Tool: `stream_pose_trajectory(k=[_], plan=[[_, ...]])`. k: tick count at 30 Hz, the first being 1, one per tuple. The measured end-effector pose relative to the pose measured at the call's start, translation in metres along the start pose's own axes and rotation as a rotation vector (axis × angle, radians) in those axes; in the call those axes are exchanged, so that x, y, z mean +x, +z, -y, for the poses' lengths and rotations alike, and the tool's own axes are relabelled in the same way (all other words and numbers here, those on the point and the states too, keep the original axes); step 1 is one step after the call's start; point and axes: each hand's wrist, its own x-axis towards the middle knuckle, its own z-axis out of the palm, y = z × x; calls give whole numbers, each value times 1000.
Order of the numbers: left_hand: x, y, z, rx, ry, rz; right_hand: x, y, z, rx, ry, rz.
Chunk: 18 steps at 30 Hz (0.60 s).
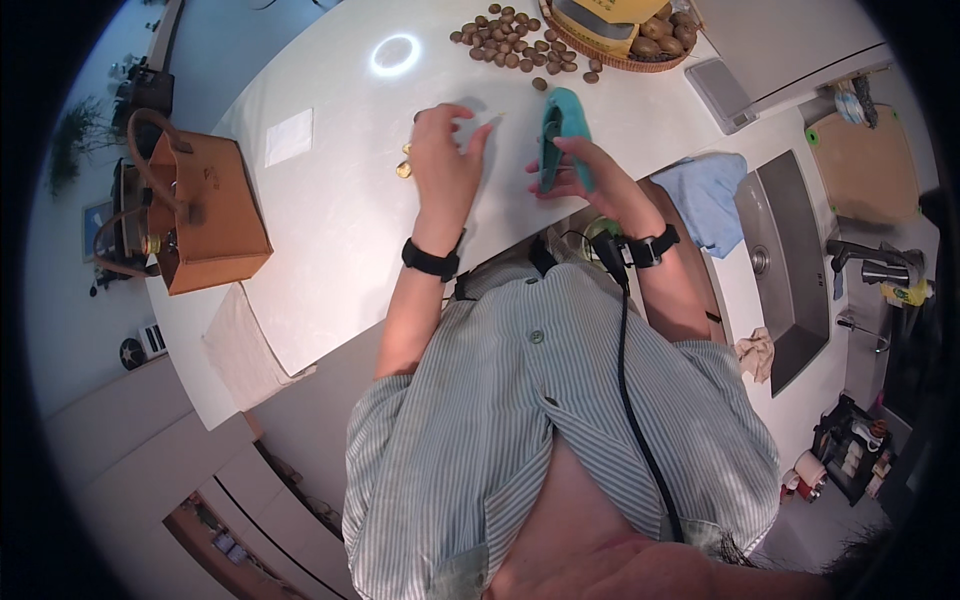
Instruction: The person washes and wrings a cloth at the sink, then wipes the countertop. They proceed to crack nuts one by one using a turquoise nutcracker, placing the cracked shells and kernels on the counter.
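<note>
My left hand [448, 150] is over the white countertop [330, 217], palm down, with its thumb apart from its bent fingers. Nothing shows between them. Small yellow pieces [403, 170], perhaps peeled nut kernels, lie just left of it. A small dark thing beside its knuckles is mostly hidden. In my right hand [600, 176] is a teal hand-held tool [574, 120], like a nut clip, upright with its two arms spread apart. Between those arms I cannot make out any nut. Beyond the tool lies a loose pile of brown nuts [517, 45], likely chestnuts, with one [539, 84] nearest the tool.
A wicker basket [652, 66] at the back holds brown fruit [660, 36] and a yellow bag [607, 15]. A grey flat box [721, 94] lies right of it. Further items are a white paper [289, 138], brown handbag [217, 210], blue cloth [709, 199] and sink [795, 285].
</note>
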Motion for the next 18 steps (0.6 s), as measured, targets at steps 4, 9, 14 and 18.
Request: stream_pose_trajectory(k=[4,9,14,18], plan=[[22,41,-29,-173,-44,223,-22,-22,5,97,-88,-101],[54,98,-32,65,14,308,-47,-49,11,113,-159,-216],[66,125,-4,69,36,363,-61,-66,6,122,-155,-225],[65,133,6,50,111,377,-60,-61,4,98,-155,-208]])
